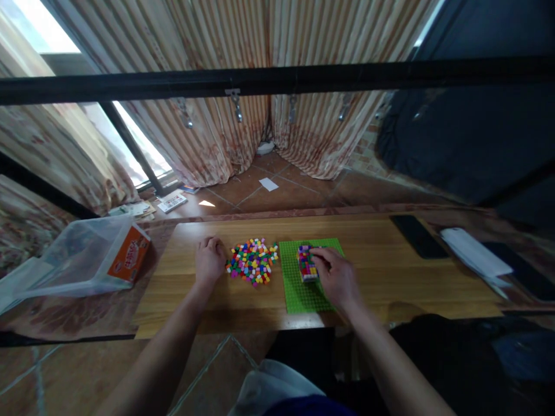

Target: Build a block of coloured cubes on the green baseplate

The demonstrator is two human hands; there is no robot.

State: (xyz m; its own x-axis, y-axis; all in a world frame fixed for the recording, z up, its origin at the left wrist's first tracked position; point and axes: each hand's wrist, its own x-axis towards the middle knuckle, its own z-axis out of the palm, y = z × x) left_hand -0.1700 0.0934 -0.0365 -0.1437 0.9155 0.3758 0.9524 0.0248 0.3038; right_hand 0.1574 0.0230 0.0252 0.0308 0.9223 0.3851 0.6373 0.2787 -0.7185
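A green studded baseplate (295, 297) lies on the wooden table (390, 283). On it stands a small block of stacked coloured bricks (307, 267), with purple, red, blue and yellow on top. My right hand (338, 277) reaches over the right side of this stack, thumb and fingers pinched together at its top; whatever they hold is too small to make out. Left of the plate is a loose heap of tiny coloured bricks (254, 263). Beside the heap's left edge my left hand (210, 259) rests on the table with its fingers curled; nothing shows in them.
A black phone (418, 236) lies on the table's right part. White papers (474, 252) and another dark flat object (520, 268) are past the right end. A clear plastic bin (87, 254) with an orange label stands left. A dark bar (260, 81) crosses in front of curtains.
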